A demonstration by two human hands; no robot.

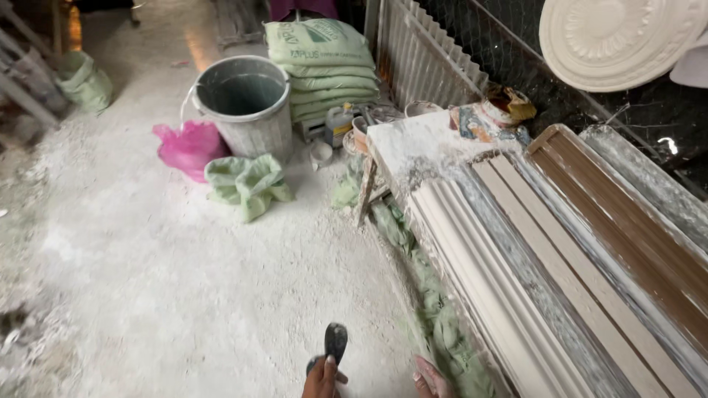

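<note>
My left hand shows at the bottom edge, gripping a small dark oval-ended tool that points up and away from me. My right hand is just right of it, dusted white and only partly in the picture; nothing shows in it. Both hands hover over the plaster-covered floor, next to the near end of a long workbench. On the bench lie long white ribbed cornice mouldings and brown moulds.
A grey bucket stands at the back beside a pink bag and crumpled green sacks. Stacked green sacks lean by a corrugated fence. A round white ceiling medallion hangs top right. Green sacking lies along the bench foot.
</note>
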